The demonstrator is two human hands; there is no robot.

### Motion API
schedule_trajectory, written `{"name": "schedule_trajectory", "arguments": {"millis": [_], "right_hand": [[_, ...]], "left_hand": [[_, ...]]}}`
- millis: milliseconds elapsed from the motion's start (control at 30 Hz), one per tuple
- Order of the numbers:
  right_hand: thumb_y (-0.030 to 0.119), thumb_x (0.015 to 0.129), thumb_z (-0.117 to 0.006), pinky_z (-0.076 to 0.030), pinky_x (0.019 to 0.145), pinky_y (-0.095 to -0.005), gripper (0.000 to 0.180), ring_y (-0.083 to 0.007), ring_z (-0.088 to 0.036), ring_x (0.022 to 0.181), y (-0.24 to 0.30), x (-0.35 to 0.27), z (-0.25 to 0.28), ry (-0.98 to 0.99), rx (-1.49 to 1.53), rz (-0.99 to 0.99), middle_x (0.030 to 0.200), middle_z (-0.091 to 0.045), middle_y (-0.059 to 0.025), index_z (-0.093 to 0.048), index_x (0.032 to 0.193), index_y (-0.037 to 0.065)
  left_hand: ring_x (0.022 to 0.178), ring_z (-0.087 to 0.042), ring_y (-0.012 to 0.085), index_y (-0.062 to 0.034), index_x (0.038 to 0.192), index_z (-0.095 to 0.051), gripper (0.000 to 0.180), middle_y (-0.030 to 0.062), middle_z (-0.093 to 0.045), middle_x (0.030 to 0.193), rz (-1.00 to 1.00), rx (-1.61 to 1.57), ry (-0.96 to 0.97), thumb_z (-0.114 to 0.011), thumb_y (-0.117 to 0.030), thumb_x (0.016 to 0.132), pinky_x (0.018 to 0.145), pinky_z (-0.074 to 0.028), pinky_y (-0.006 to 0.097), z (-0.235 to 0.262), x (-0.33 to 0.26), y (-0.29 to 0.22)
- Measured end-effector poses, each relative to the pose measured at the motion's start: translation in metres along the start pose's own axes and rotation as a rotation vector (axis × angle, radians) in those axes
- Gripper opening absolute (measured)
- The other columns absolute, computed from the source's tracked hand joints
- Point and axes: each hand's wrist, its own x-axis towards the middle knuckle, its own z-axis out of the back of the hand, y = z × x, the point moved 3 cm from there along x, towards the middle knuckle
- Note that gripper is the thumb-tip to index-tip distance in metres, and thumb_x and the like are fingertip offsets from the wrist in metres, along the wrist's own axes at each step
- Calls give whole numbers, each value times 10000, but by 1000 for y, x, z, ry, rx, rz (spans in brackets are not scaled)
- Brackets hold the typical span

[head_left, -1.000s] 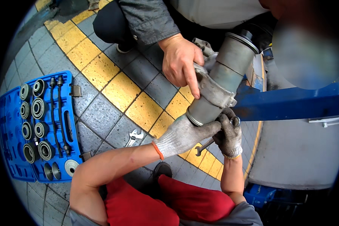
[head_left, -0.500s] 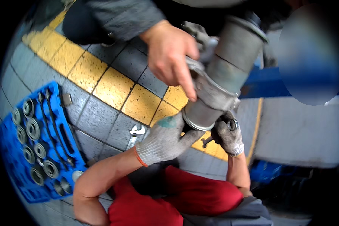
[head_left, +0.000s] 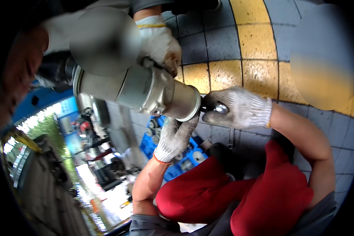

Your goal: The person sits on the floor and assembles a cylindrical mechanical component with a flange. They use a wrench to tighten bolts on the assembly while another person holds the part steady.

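Note:
A grey metal cylinder (head_left: 135, 88) with a cast collar slants across the upper middle, its bright-rimmed end toward me. My left hand (head_left: 173, 135), in a grey knitted glove, grips that rim from below. My right hand (head_left: 240, 108), gloved too, is closed around a dark tool with a shiny rounded end (head_left: 222, 107), right beside the rim. Its fingers hide the tool's shape. Another person's hand (head_left: 161, 45), in a white stained glove, is at the collar from the far side.
Behind my left hand lies a blue case (head_left: 177, 171) with round metal pieces. A wrench (head_left: 231, 138) rests on the grey tiles below my right hand. Yellow tiles (head_left: 224, 74) cross the floor beyond. At left stand a blue beam (head_left: 39, 100) and workshop equipment.
The view has swung round, so the cylinder now points to the upper left. My right hand has come to the rim's end. Another person's gloved hand shows where a bare one was.

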Motion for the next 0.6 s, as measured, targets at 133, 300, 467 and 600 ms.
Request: {"name": "schedule_trajectory", "arguments": {"millis": [133, 300, 467, 600], "right_hand": [[478, 934, -679, -573, 781, -495, 454, -412, -715, 863, -14, 12, -5, 83, 79, -87, 923, -729, -209, -688, 1065, 43], [468, 946, -645, -578, 775, -497, 431, -409, -716, 858, -26, 12, -18, -11, 38, -91, 897, -727, -193, -696, 1064, 57], [410, 942, -662, -575, 802, -480, 419, -402, -719, 909, -45, 22, -13, -88, 119, -166, 972, -740, -210, -705, 1163, 56], [362, 951, -687, -579, 828, -416, 396, -338, -737, 906, -49, 22, 16, -131, 285, -299, 961, -745, -210, -705, 1155, 23]], "left_hand": [[857, -544, 93, -13, 1190, -660, 237, 23, -633, 950, 82, 147, -89, -627, -202, 1051, 748, -458, 270, -3, -3, 0], [1115, -598, 183, 2, 1301, -649, 322, 123, -672, 1227, 128, 149, -86, -633, -194, 1045, 990, -472, 362, 2, 1, 15], [1127, -590, 138, 15, 1363, -589, 342, 77, -643, 1272, 50, 321, -72, -596, -147, 1063, 970, -499, 322, -3, 25, 20], [1135, -648, 204, -4, 1324, -625, 359, 115, -689, 1232, 276, -94, -150, -688, -159, 1006, 968, -521, 367, -14, 39, 49]]}}
